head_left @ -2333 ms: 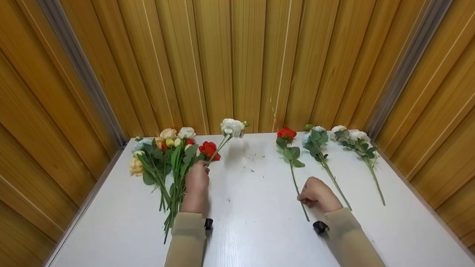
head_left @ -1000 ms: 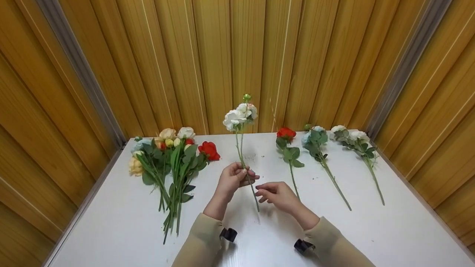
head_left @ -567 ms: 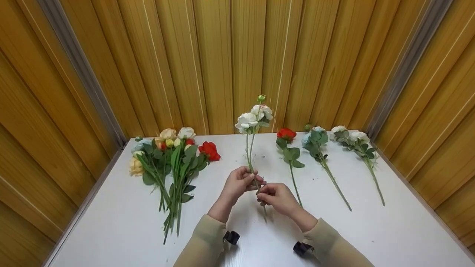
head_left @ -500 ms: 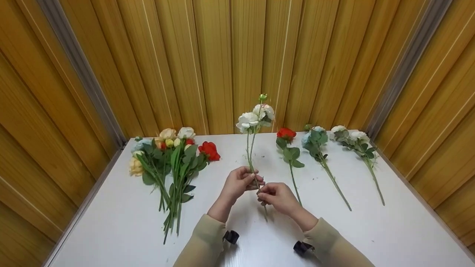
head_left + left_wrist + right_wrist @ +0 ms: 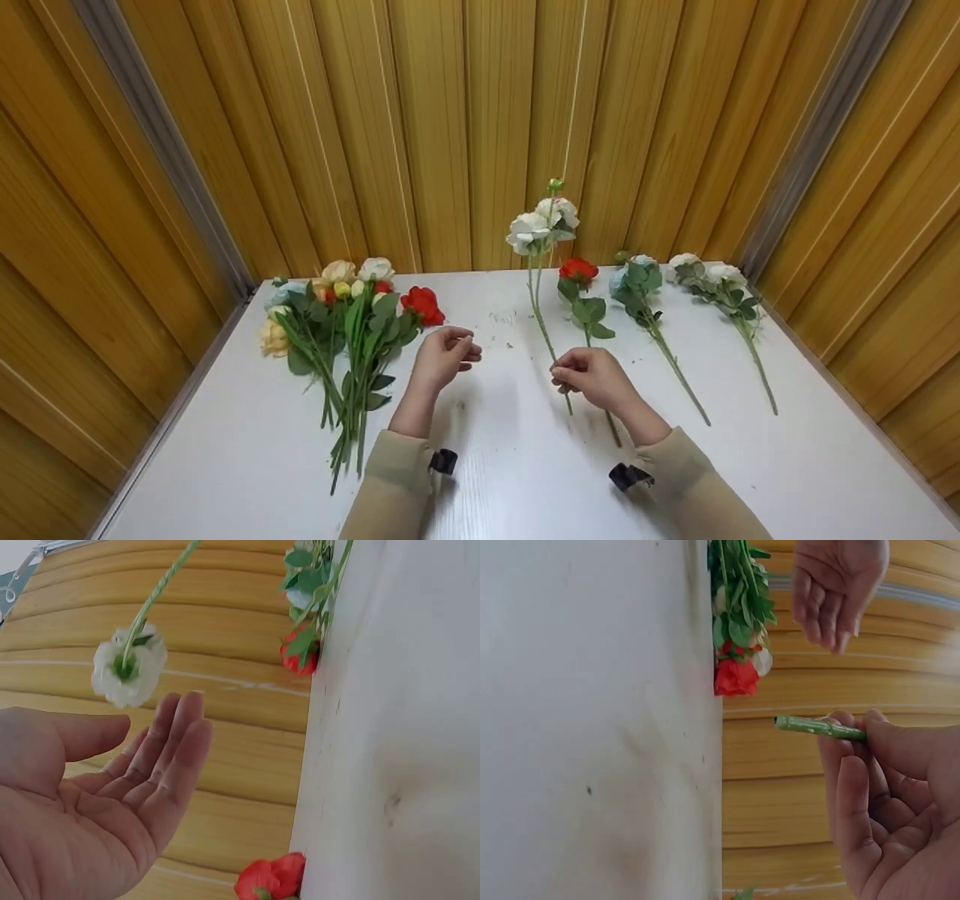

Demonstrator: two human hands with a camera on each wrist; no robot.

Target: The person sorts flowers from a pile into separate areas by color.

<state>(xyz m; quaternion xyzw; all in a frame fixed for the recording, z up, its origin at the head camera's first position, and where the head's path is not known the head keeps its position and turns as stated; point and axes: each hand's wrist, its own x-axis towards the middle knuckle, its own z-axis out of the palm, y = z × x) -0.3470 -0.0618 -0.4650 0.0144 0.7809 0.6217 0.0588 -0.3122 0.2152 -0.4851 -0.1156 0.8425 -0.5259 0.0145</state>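
Right hand [image 5: 596, 375]: fingers clamped low on the stem of the white flower [image 5: 529, 231], held bloom-up above the counter [image 5: 480, 487], near the single red flower [image 5: 578, 271]. Left hand [image 5: 442, 358]: thumb apart from fingers, between bunch [image 5: 364, 352] and white flower.

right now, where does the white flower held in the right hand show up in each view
Head: white flower, right of centre.
Left wrist: white flower, upper left, seen from beneath.
Right wrist: only its stem, right of centre.
Shared landmark: large red flower, left in head, bottom in left wrist, upper centre in right wrist.
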